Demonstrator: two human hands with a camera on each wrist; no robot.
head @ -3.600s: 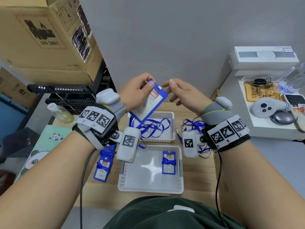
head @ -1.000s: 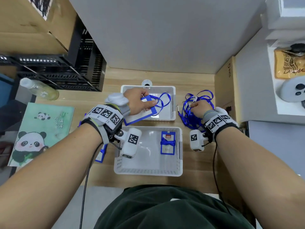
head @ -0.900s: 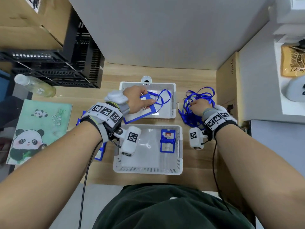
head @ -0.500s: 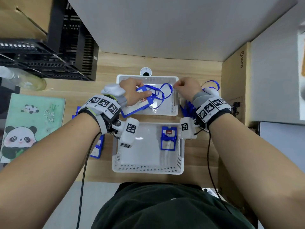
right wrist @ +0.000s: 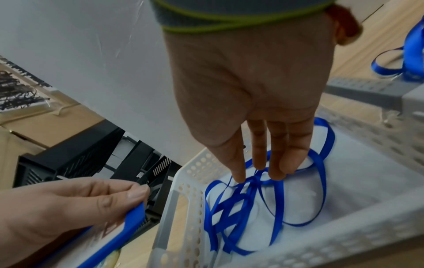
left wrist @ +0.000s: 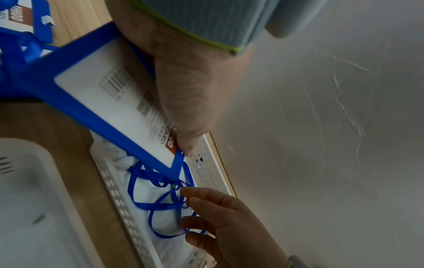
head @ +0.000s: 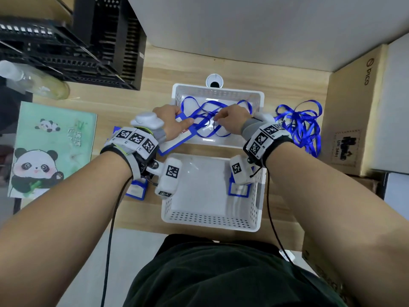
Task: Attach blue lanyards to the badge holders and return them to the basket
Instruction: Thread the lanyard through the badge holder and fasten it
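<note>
Wall (head: pixel 243 25): plain grey, scuffed | desk (head: pixel 287 76): light wood grain | left: black slatted crates (head: pixel 106 41) | right: cardboard box (head: pixel 354 107)

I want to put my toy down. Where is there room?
The near basket has a bare floor beside one badge holder. Bare wood lies behind the far basket. Crowded: the far basket, with hands and lanyard.

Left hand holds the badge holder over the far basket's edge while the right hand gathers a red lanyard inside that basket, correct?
Not quite: the lanyard is blue, not red, as the right wrist view shows. The left hand holds the badge holder at the far basket, the right hand gathering the lanyard inside.
</note>
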